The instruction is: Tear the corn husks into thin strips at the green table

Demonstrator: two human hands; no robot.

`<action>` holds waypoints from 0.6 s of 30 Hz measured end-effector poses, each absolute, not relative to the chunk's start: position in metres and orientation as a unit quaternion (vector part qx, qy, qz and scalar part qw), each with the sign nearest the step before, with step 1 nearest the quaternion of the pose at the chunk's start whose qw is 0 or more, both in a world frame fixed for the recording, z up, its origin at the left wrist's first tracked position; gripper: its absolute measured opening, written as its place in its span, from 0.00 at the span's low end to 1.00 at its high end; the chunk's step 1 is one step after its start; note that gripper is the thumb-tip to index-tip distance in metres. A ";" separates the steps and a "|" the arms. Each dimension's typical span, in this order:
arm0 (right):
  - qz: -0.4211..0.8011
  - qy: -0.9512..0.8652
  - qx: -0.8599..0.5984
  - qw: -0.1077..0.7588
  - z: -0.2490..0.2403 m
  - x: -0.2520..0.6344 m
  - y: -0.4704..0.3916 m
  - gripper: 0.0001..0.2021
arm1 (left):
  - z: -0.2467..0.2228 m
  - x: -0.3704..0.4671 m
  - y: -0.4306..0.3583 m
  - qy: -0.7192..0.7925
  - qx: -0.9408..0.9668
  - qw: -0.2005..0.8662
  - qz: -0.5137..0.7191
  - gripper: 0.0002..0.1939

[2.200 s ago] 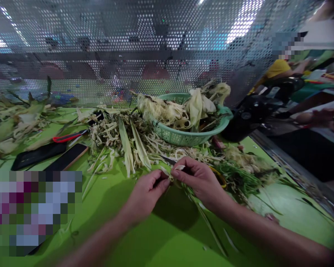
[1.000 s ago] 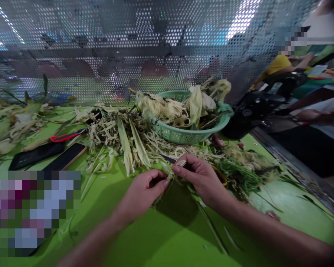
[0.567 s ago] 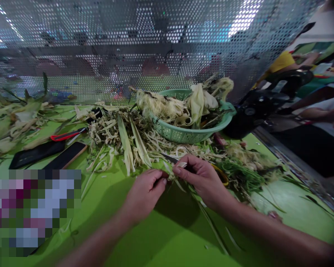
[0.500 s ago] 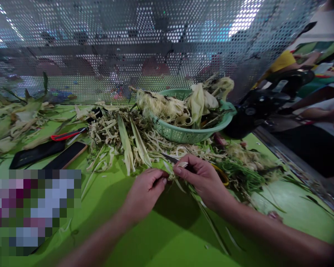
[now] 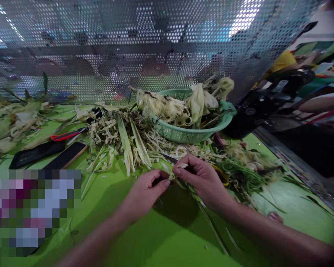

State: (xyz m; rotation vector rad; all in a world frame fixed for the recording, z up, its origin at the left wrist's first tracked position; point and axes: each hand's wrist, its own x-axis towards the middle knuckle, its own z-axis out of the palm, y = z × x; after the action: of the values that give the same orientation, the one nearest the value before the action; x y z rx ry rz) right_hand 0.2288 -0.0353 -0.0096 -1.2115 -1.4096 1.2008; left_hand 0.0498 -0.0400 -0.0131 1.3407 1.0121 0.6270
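Note:
Both hands meet over the green table (image 5: 144, 241), a little right of the middle. Between their fingertips is a small pale knotted piece of husk (image 5: 172, 174) with thin strips trailing down to the right. My left hand (image 5: 144, 191) has thumb and index finger pinched on its left side. My right hand (image 5: 202, 178) grips the same piece from the right, thumb against index finger. Scissors (image 5: 169, 158) lie just behind the right fingers, their dark blades pointing left and a yellow handle loop (image 5: 221, 175) showing to the right.
A green basket (image 5: 180, 136) of husks and corn silk stands behind the hands. Husk scraps (image 5: 105, 129) heap beside it, with green fibres (image 5: 247, 174) at right. Red-handled scissors (image 5: 62, 136) and two dark phones (image 5: 68, 154) lie left. A perforated metal screen (image 5: 114, 48) rises behind; another person's arm (image 5: 323, 104) shows right.
My left hand has shifted slightly right, its thumb now closer to the knotted piece. My right hand has barely moved. The other person's arm at the right has changed position.

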 end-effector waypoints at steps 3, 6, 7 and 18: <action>0.489 -0.568 -0.484 0.451 -0.010 0.229 -0.036 0.12 | -0.014 0.050 -0.041 0.453 0.573 0.626 0.272 0.12; 0.492 -0.567 -0.479 0.455 -0.011 0.229 -0.037 0.11 | -0.012 0.050 -0.043 0.462 0.576 0.615 0.276 0.11; 0.493 -0.567 -0.480 0.454 -0.011 0.229 -0.037 0.11 | -0.012 0.050 -0.043 0.463 0.580 0.610 0.277 0.11; 0.503 -0.561 -0.480 0.449 -0.010 0.229 -0.036 0.12 | -0.010 0.048 -0.039 0.443 0.591 0.610 0.288 0.12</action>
State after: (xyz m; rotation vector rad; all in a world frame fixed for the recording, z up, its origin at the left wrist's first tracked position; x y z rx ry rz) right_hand 0.2286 -0.0359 -0.0096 -1.1881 -1.3871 1.2453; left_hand 0.0479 -0.0389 -0.0097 1.3632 1.0220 0.6643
